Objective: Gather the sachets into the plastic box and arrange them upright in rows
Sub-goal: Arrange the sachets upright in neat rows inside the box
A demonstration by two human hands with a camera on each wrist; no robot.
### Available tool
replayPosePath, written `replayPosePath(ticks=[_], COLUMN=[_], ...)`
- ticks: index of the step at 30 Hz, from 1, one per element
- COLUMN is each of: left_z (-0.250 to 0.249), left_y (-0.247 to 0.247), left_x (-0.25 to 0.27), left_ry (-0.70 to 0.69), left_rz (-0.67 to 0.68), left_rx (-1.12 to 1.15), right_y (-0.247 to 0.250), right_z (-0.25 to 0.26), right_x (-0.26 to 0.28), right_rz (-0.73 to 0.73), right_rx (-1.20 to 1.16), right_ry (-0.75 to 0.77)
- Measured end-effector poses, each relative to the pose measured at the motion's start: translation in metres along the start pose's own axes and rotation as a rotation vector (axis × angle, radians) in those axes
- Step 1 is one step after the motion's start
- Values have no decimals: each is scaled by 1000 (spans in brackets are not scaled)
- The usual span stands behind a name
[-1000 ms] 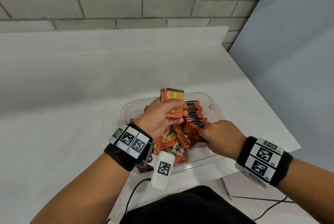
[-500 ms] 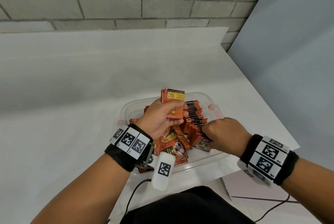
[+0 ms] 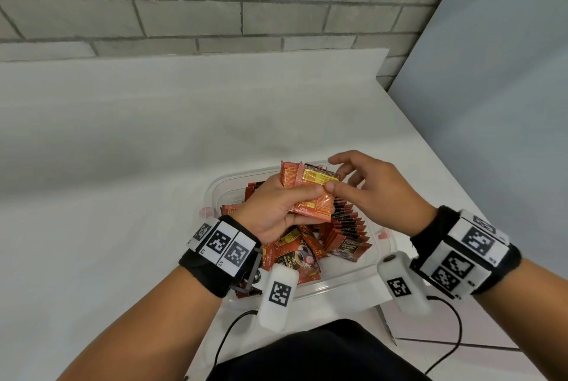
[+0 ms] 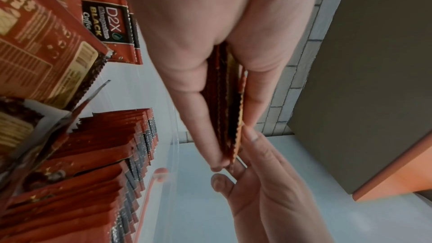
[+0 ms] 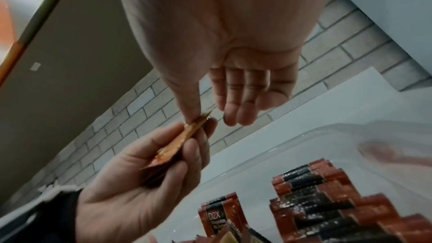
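Observation:
My left hand (image 3: 284, 201) grips a small stack of red and orange sachets (image 3: 310, 193) edge-up above the clear plastic box (image 3: 221, 193). The right hand (image 3: 353, 193) meets that stack from the right. Its thumb touches the front sachet's edge and its fingers stay loosely straight behind it. In the right wrist view the stack (image 5: 177, 147) sits between the left hand's thumb and fingers. A row of upright sachets (image 3: 347, 224) stands along the box's right side. Loose sachets (image 3: 295, 254) lie jumbled in its near left part.
The box sits near the front right corner of a white table (image 3: 153, 165). A grey brick wall (image 3: 215, 11) runs behind the table, and a blue-grey panel (image 3: 491, 104) stands to its right. Thin black cables (image 3: 455, 334) hang from my wrists by the front edge.
My right hand left the upright row in the box and rose to the stack held by the left hand. The left hand lifted the stack slightly and tilted it.

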State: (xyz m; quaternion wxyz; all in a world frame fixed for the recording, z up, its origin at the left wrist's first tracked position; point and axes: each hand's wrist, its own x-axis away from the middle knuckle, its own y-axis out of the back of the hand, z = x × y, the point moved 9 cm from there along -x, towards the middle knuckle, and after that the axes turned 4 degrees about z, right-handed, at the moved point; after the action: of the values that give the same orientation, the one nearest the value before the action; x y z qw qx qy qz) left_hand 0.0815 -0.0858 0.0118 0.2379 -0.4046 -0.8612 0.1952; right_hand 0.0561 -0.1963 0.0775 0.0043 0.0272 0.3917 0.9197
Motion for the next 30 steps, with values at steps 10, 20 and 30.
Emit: replayPosePath(ticks=[10, 20, 30], left_z=[-3, -7, -4], left_y=[20, 20, 9], left_x=[-3, -6, -7], left_ry=[-26, -71, -43], left_rz=[-165, -170, -94], left_rx=[138, 82, -2], right_y=[22, 10, 1], right_z=[13, 12, -2], right_x=[6, 5, 5], right_rz=[-222, -121, 78], right_rx=[-68, 110, 52], right_ry=[131, 158, 5])
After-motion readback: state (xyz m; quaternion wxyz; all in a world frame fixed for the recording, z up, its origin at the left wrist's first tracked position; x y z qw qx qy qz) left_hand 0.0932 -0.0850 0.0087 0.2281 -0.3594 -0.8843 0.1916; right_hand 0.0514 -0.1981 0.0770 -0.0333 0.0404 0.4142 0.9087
